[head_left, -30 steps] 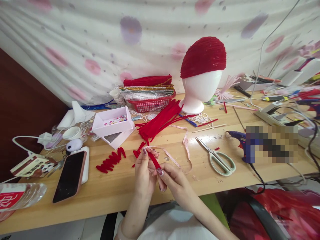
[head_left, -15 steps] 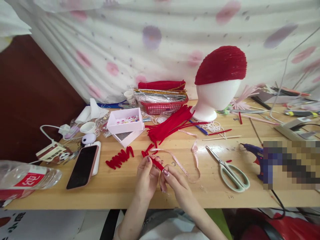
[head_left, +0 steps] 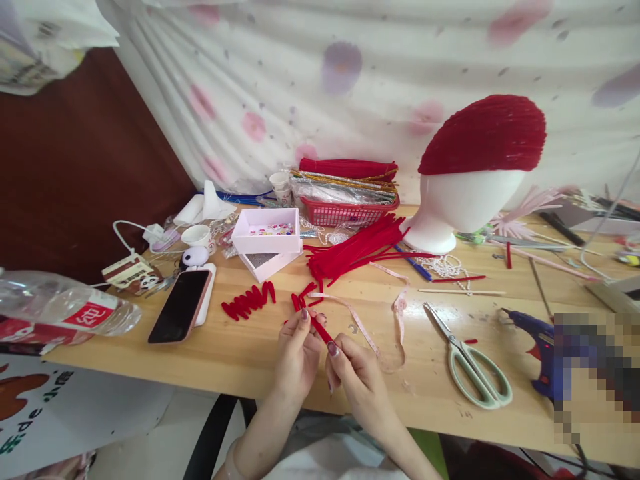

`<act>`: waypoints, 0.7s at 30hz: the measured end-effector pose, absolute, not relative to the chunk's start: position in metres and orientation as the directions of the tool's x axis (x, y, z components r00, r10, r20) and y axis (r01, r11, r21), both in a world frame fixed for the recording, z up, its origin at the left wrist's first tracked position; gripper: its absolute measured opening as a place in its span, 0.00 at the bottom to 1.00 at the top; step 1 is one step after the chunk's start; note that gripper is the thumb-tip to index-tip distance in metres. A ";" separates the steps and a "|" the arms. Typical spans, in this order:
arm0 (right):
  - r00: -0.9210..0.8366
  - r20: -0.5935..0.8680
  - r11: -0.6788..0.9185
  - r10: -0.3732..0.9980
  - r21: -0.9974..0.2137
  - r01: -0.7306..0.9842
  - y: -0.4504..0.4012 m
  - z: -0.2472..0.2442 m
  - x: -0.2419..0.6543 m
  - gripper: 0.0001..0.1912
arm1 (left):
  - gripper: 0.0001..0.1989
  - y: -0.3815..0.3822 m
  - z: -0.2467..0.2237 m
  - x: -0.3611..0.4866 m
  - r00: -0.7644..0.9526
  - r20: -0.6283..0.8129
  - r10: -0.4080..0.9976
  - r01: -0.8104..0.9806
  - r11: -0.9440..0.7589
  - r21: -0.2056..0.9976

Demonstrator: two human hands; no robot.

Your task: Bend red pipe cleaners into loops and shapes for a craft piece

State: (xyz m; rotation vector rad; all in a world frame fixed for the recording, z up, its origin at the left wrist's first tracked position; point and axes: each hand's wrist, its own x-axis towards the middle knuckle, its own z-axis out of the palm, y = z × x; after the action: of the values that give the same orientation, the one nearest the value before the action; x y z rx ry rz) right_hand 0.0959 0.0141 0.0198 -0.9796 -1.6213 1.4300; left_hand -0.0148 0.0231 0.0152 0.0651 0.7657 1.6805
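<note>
over a wooden table [head_left: 235, 357], left hand [head_left: 299, 352], right hand [head_left: 358, 371], both closed, pinching a red strip [head_left: 321, 328]

A bottle [head_left: 65, 303] at the left is bearing a red label [head_left: 93, 315] on which one white character [head_left: 93, 314] is showing, apparently 纯. Below the tabletop [head_left: 240, 360], a white panel [head_left: 105, 413] is displaying dark green lettering [head_left: 33, 417], "乐de小", plus a further unclear character [head_left: 67, 377]. Marks on the measuring tape [head_left: 399, 304] and panda-pictured box [head_left: 129, 274] are appearing too small to read.

Strip [head_left: 321, 329] between fingers [head_left: 339, 360], scissors [head_left: 454, 343] right.
</note>
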 end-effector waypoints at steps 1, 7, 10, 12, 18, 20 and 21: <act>-0.405 0.079 0.139 0.911 -0.983 0.120 0.015 0.018 0.098 0.20 | 0.15 0.024 0.015 -0.013 -0.265 -0.359 0.895 -0.857 -0.048 0.513; -0.360 0.328 0.483 0.874 -0.673 0.561 0.021 0.012 0.111 0.11 | 0.14 0.030 0.020 -0.003 -0.269 -0.350 0.897 -0.841 -0.042 0.539; -0.402 0.308 0.503 0.862 -0.607 0.615 0.023 0.011 0.116 0.12 | 0.13 0.031 0.019 0.000 -0.286 -0.313 0.906 -0.827 -0.068 0.558; -0.422 0.271 0.490 0.865 -0.635 0.598 0.024 0.011 0.118 0.12 | 0.12 0.030 0.016 -0.001 -0.298 -0.292 0.909 -0.799 -0.070 0.598; -0.511 0.005 0.111 0.860 -0.978 0.177 0.020 0.022 0.125 0.19 | 0.16 0.025 0.025 -0.020 -0.261 0.024 0.965 -0.340 -0.115 0.933; -0.549 -0.107 -0.120 0.829 -0.993 0.012 0.021 0.023 0.129 0.21 | 0.13 0.026 0.035 -0.028 -0.096 0.082 0.992 -0.163 -0.097 0.982; -0.559 -0.147 -0.213 0.816 -0.975 -0.055 0.022 0.023 0.130 0.22 | 0.09 0.027 0.039 -0.031 -0.030 0.094 0.995 -0.084 -0.096 0.992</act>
State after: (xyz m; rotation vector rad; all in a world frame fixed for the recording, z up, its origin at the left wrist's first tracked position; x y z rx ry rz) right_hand 0.1305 0.0221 0.0228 -0.9232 -1.4329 1.8347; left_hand -0.0311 0.0269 0.0393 1.2025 1.1177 1.3374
